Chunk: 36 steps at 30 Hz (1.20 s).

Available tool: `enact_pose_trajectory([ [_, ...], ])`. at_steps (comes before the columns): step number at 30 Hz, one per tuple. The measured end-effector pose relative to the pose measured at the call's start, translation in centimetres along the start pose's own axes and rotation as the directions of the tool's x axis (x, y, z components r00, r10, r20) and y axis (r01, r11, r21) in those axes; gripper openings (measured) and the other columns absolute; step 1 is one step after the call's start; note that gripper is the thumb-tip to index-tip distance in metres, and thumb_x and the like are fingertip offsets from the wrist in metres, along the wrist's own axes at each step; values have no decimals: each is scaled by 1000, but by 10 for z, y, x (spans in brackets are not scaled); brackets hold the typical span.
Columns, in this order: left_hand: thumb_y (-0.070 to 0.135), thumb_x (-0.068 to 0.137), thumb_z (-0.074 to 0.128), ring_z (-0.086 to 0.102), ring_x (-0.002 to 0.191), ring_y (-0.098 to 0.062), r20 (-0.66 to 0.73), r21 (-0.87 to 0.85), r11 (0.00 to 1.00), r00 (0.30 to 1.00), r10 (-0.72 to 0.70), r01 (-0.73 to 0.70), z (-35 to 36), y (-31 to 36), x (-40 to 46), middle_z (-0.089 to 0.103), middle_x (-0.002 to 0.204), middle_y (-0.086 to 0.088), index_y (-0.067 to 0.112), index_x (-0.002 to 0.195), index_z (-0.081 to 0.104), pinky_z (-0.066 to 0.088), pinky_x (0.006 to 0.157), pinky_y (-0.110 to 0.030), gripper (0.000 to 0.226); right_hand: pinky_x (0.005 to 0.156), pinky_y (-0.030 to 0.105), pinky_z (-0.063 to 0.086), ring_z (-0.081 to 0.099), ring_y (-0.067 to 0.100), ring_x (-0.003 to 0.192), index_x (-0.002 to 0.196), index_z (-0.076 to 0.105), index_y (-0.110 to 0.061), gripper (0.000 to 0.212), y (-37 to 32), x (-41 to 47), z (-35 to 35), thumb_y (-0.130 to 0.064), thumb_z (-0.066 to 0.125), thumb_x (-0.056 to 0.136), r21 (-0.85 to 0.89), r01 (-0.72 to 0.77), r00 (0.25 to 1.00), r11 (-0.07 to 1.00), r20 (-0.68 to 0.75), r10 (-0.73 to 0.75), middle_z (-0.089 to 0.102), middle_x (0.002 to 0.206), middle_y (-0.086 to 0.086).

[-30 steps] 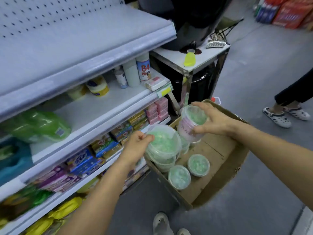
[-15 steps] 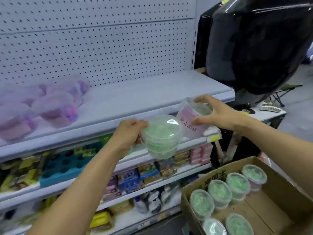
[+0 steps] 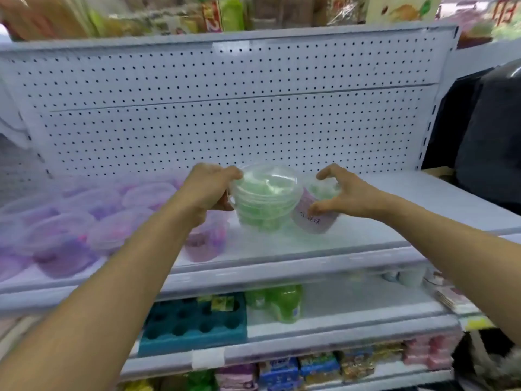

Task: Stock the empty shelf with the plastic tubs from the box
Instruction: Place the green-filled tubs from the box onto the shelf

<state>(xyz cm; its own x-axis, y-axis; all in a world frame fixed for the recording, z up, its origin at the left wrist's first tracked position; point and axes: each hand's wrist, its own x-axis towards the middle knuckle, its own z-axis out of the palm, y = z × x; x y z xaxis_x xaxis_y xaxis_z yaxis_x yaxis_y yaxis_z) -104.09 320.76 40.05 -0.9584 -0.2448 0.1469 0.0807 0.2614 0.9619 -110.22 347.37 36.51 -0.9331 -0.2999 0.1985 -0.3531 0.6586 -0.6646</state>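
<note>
My left hand (image 3: 208, 190) grips a clear plastic tub with green contents (image 3: 263, 198) by its left side, over the white shelf (image 3: 366, 221). Just to its right is a second tub with a pink label (image 3: 313, 218), tilted and held by my right hand (image 3: 344, 196) from its right side. Both tubs are low over the shelf surface, touching or nearly touching each other. Blur hides whether they rest on the shelf. The box is out of view.
Several purple-tinted tubs (image 3: 84, 221) fill the left part of the same shelf. A white pegboard (image 3: 225, 108) backs it. Below are a teal tray (image 3: 194, 325), a green bottle (image 3: 284, 303) and packaged goods. A dark covered object (image 3: 485, 136) stands at right.
Both hands have carried the two tubs up from the box and forward onto the shelf area. The view rose with them, and the box dropped out of sight.
</note>
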Motion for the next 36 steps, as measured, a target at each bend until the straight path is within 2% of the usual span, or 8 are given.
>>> enact_pose_trajectory([
  [9, 20, 87, 63, 48, 76, -28, -32, -44, 995, 995, -89, 88, -60, -3, 71, 52, 77, -16, -12, 107, 61, 60, 56, -35, 38, 82, 29, 38, 42, 15, 113, 115, 48, -32, 58, 1, 85, 48, -44, 81, 68, -96, 28, 998, 995, 61, -22, 39, 124, -8],
  [12, 20, 88, 62, 47, 67, -24, -46, -87, 991, 993, -105, 101, -67, -5, 85, 50, 73, -13, -7, 100, 63, 60, 53, -34, 29, 91, 28, 36, 39, 15, 123, 108, 54, -38, 49, 9, 107, 56, -42, 81, 68, -92, 82, 995, 992, 70, -75, 45, 128, -11],
  [15, 18, 90, 62, 40, 53, -17, -71, -138, 984, 990, -120, 110, -71, -5, 95, 45, 66, -9, -4, 96, 61, 61, 54, -37, 23, 105, 33, 29, 27, 15, 135, 120, 61, -33, 52, 15, 130, 58, -34, 80, 72, -152, 119, 993, 981, 5, -120, 45, 137, -4],
  [19, 18, 90, 62, 38, 52, -16, -99, -167, 978, 985, -142, 125, -72, -4, 107, 44, 65, -8, -3, 97, 60, 61, 57, -40, 23, 99, 29, 30, 27, 18, 130, 131, 57, -30, 54, 18, 161, 59, -27, 74, 80, -232, 119, 993, 965, 36, -114, 45, 137, 2],
  [24, 17, 90, 62, 38, 51, -15, -94, -203, 969, 982, -162, 140, -63, -3, 120, 46, 67, -9, -3, 99, 61, 61, 60, -42, 22, 103, 39, 37, 39, 23, 126, 133, 52, -37, 55, 22, 193, 65, -33, 71, 81, -271, 60, 997, 961, 58, -46, 41, 140, 5],
  [29, 18, 89, 62, 45, 66, -24, -66, -200, 967, 982, -175, 159, -49, -3, 130, 50, 77, -14, -6, 105, 62, 61, 59, -41, 29, 109, 48, 28, 22, 25, 140, 145, 30, -41, 62, 15, 201, 59, -47, 55, 89, -430, 85, 976, 899, 219, 12, 31, 151, -2],
  [32, 17, 90, 61, 45, 81, -28, -72, -208, 963, 980, -188, 169, -39, 0, 135, 51, 82, -16, -7, 106, 62, 61, 58, -42, 29, 114, 46, 21, 7, 19, 144, 152, 10, -31, 86, 8, 187, 48, -43, 63, 86, -357, 215, 972, 909, 172, -162, 14, 158, -6],
  [36, 17, 91, 59, 45, 72, -24, -33, -258, 947, 978, -208, 192, -18, 7, 140, 48, 72, -11, 2, 88, 62, 61, 58, -44, 15, 114, 34, 18, 4, 8, 144, 149, -4, -40, 118, -7, 158, 26, -42, 81, 68, -80, 449, 892, 890, -22, -452, 1, 156, -18],
])
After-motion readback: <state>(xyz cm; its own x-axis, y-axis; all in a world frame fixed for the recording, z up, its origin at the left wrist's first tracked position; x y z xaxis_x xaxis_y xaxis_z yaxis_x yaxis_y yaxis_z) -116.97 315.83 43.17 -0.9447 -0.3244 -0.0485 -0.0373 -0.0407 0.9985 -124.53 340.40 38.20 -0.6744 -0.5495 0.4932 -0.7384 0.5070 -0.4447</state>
